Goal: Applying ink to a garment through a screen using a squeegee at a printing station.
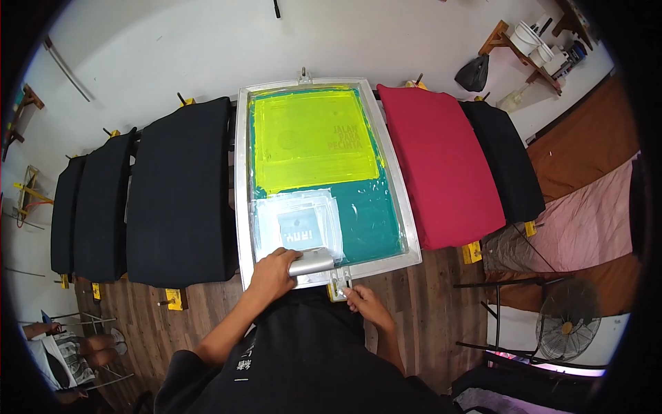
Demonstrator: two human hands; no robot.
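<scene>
An aluminium-framed screen [369,221] lies in the centre, its teal mesh covered by a yellow-green ink area at the top and a white ink patch [265,221] at lower left. My left hand [274,276] grips a silver squeegee [315,262] resting on the screen's near end, beside the white ink. Below that end, my right hand [364,305] has its fingers curled on a metal clamp bracket [339,284] at the front edge of the frame.
Black fabric-covered boards [176,193] stand to the left; red [441,172] and black [502,159] ones to the right. A shelf [517,62] holds containers. A fan [567,321] stands lower right, near draped cloth [572,200]. Another person [76,352] sits at lower left.
</scene>
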